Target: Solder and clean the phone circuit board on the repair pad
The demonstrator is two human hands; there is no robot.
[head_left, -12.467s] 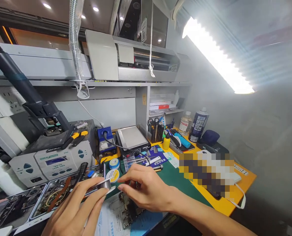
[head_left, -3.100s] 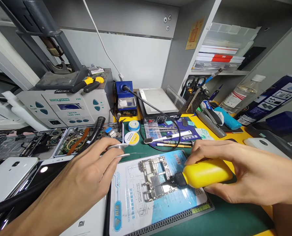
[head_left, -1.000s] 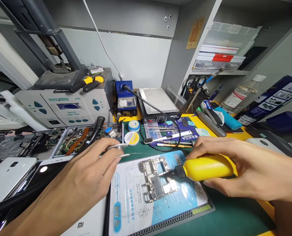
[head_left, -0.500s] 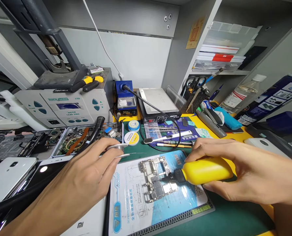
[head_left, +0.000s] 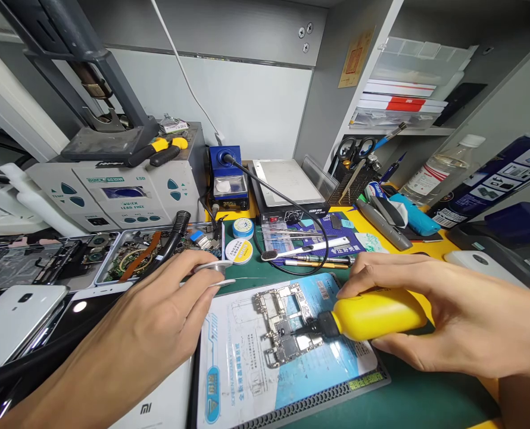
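Yellow rounded plastic bottle clasped in right hand: probably light, soft; grip belly. Thin silver-black circuit board under bottle's black nozzle: likely fragile; take edges. White-rimmed wire spool pinched in left hand: seemingly light; hold rims.

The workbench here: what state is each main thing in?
Circuit board: lying on a printed sheet, uncovered
Wire spool: gripped in the left hand, wire end sticking out
Yellow bottle: gripped in the right hand, tipped, black nozzle over that board; contact unclear
Numeric display: lit
White-handled brush: lying down
Clear bottle: upright, capped
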